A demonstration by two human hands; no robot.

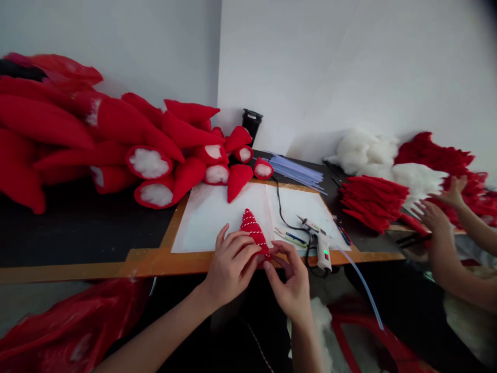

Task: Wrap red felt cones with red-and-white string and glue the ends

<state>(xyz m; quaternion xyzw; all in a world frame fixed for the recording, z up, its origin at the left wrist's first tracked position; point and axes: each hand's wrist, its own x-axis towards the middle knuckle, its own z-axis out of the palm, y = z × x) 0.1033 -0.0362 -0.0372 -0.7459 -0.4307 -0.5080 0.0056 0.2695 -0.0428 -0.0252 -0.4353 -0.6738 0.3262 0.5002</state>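
Observation:
A small red felt cone (253,228) with red-and-white cord wound around it points away from me over the table's front edge. My left hand (232,264) is closed around its lower left side. At its near end, the fingers of my right hand (290,280) pinch the cone's lower edge, perhaps with the cord; the exact grip is hidden. A length of twisted cord (258,344) hangs down below my hands. Right of them lies a white glue gun (320,243) with a green light and a clear glue stick (365,287) trailing from its back.
Stuffed red cones (155,129) are heaped at the left. White paper (217,207) covers the board, with snips (291,237) on it. Glue sticks (295,171) lie behind. At right are stacked red felt (375,202), white stuffing (361,150) and a co-worker's hands (438,217).

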